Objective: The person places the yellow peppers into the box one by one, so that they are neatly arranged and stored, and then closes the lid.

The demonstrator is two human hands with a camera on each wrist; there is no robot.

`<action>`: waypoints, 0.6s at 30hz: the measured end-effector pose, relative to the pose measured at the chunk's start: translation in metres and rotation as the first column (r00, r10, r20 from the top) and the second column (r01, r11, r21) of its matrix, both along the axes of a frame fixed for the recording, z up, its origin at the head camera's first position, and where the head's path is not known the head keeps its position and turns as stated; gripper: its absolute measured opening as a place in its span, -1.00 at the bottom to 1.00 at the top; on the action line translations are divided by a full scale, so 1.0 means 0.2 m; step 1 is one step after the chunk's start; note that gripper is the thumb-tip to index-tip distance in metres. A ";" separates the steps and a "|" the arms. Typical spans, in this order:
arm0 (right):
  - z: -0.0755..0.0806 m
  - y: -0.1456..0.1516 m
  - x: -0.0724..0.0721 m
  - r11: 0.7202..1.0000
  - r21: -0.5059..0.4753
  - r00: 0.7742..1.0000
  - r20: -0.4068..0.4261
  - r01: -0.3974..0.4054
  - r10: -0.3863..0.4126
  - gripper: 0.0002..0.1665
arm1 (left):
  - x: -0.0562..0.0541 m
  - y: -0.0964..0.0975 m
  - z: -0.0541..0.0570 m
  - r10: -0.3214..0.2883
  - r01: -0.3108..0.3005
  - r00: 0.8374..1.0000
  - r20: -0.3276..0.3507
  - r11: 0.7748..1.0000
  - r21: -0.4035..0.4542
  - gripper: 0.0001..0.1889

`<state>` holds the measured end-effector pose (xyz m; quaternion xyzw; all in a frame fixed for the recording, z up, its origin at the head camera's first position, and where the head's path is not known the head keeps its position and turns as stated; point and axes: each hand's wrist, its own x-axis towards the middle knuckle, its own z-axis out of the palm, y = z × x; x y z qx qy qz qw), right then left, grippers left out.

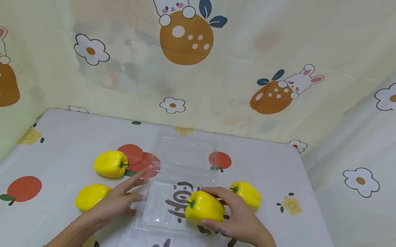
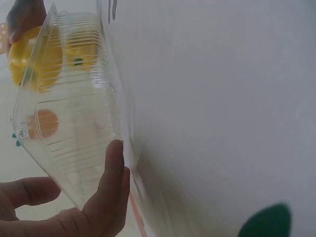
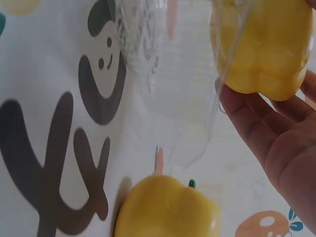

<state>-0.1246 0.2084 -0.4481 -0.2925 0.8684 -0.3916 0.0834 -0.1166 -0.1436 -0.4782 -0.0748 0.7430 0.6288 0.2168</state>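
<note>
My right hand (image 1: 239, 218) grips a yellow bell pepper (image 1: 205, 208), fingers and thumb around its sides and its green stem pointing left. The pepper hangs over the right part of a clear plastic clamshell box (image 1: 157, 218). The box lies open, with its lid (image 1: 185, 152) folded back towards the far edge. At the box's left side is my left hand (image 1: 118, 201), thumb and fingers spread and straight. In the left wrist view those fingers (image 2: 112, 170) lie right along the box's wall. Also in the right wrist view, the held pepper (image 3: 266, 44) shows beyond the clear wall.
Two more yellow bell peppers lie left of the box, one farther back (image 1: 111, 163) and one nearer (image 1: 91, 196), partly behind my left hand. Another pepper (image 1: 247, 194) sits just beyond my right hand. A printed cloth (image 1: 75, 138) covers the table; a patterned curtain (image 1: 227, 85) hangs behind.
</note>
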 end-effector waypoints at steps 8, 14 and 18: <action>-0.04 -0.04 0.01 0.998 0.004 0.998 0.010 -0.065 0.065 -0.16 | 0.00 0.00 0.00 -0.003 0.003 1.000 -0.004 1.000 -0.002 -0.21; -0.06 -0.07 0.00 0.995 0.029 0.996 0.011 -0.092 0.092 -0.14 | 0.00 0.00 0.00 0.000 0.000 1.000 -0.010 1.000 -0.003 -0.21; -0.06 -0.09 0.01 0.994 0.055 0.995 0.039 -0.093 0.091 -0.16 | 0.01 0.00 0.00 -0.006 0.006 1.000 -0.014 1.000 0.000 -0.21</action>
